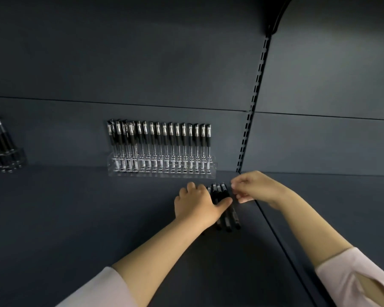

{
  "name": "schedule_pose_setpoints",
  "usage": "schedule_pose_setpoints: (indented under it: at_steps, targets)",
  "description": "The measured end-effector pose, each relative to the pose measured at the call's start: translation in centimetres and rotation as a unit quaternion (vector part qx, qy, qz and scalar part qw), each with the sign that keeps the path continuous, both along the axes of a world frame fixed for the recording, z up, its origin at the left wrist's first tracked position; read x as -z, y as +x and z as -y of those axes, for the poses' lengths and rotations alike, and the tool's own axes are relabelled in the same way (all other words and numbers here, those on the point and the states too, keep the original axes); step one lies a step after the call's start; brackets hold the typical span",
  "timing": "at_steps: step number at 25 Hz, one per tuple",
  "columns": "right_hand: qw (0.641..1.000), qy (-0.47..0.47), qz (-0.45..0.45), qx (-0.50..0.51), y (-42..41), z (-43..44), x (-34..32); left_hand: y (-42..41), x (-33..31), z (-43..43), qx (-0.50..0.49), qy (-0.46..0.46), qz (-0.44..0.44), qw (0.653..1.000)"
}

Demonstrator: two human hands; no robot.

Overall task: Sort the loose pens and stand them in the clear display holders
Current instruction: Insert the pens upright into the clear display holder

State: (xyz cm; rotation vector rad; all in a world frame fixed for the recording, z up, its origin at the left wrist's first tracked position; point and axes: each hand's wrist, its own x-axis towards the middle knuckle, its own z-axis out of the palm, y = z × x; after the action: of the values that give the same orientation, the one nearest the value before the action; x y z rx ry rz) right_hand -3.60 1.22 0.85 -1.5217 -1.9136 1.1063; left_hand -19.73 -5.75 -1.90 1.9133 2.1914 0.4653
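Observation:
A clear display holder (162,171) stands at the back of the dark shelf, filled with a row of several upright black pens (164,138). Just in front of its right end, my left hand (197,204) grips a bundle of several loose black pens (227,216), thumb across them, their ends sticking out above and below the hand. My right hand (253,187) hovers right beside the bundle's top, its fingers curled with thumb and fingertips close together. I cannot tell whether it pinches a pen.
A second clear holder (7,160) with several black pens stands at the far left edge. A slotted upright rail (251,120) divides the back wall. A seam (282,244) in the shelf runs down to the right of my hands.

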Motion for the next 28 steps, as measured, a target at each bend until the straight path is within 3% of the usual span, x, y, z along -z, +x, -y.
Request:
schedule_pose_setpoints:
  at_steps: [4,7,14,19,28]
  targets:
    - [0.997,-0.014,-0.072,0.004,0.9,-0.5,0.4,2.3,-0.1,-0.9,-0.075,-0.017,0.004,0.997]
    - [0.997,0.017,-0.069,0.019,1.4,-1.2,0.8,3.5,-0.6,-1.6,-0.094,-0.037,0.033,0.994]
    - [0.997,0.048,-0.058,-0.014,1.0,-1.6,1.3,4.9,-0.9,-2.7,-0.101,-0.071,0.081,0.989]
    - [0.997,0.055,-0.044,-0.037,0.9,-1.7,1.6,5.5,-0.7,-2.7,-0.118,-0.04,0.059,0.99]
    - [0.994,0.038,-0.101,0.021,0.6,-2.2,2.1,4.5,-1.1,-2.8,-0.107,-0.034,0.058,0.992]
